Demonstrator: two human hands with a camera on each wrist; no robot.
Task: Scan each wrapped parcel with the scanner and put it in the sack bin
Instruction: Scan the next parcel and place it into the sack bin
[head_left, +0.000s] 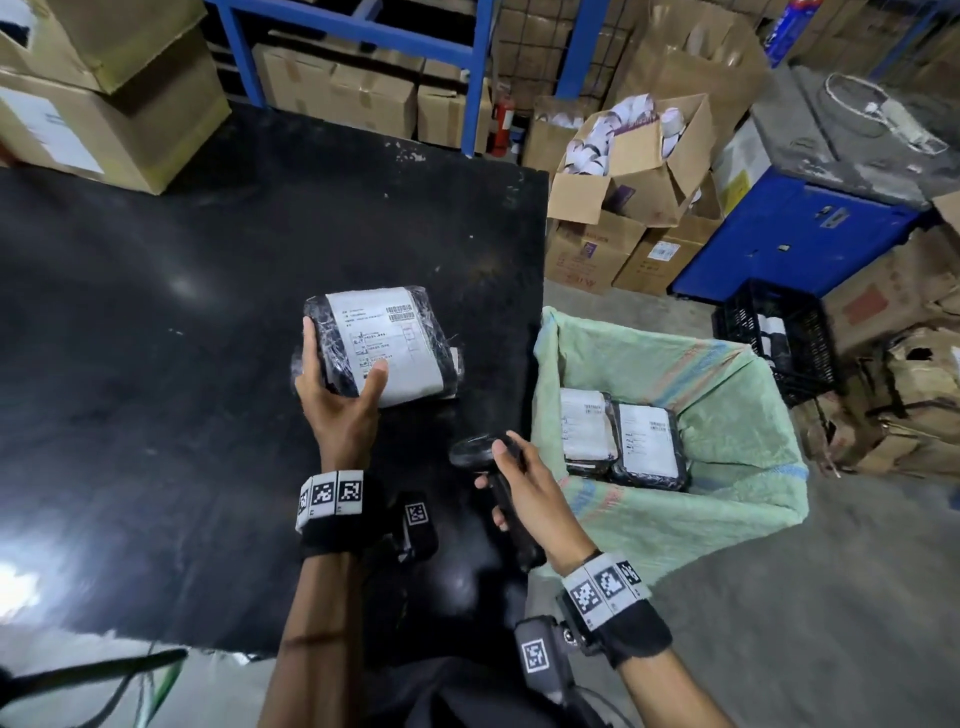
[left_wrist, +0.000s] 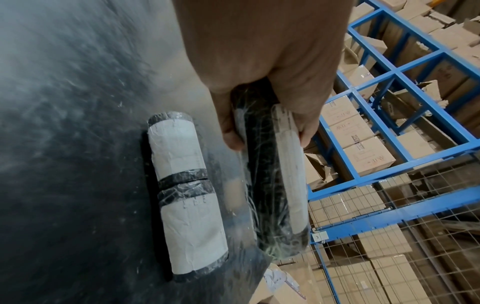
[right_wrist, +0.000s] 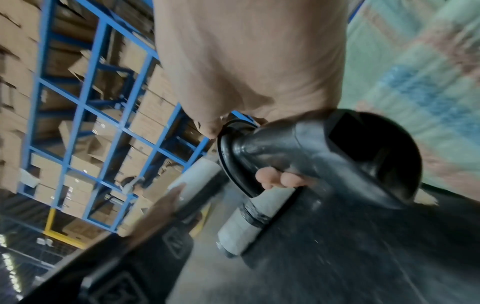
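My left hand (head_left: 343, 400) grips a black wrapped parcel (head_left: 384, 343) with a white label, thumb on the label and fingers round its left edge. In the left wrist view that parcel (left_wrist: 272, 174) is held on edge above the table. More wrapped parcels (left_wrist: 187, 195) lie on the table just below it, mostly hidden in the head view. My right hand (head_left: 530, 493) holds a black scanner (head_left: 483, 452) by its handle, near the table's right edge, below and right of the parcel. The scanner head (right_wrist: 324, 156) fills the right wrist view. Two parcels (head_left: 623, 436) lie in the green sack bin (head_left: 727, 415).
The black table (head_left: 182, 338) spreads to the left. Cardboard boxes (head_left: 93, 104) stand at its back left corner. On the floor beyond the sack are an open box of rolls (head_left: 634, 150), a blue cabinet (head_left: 795, 239) and a black crate (head_left: 779, 338).
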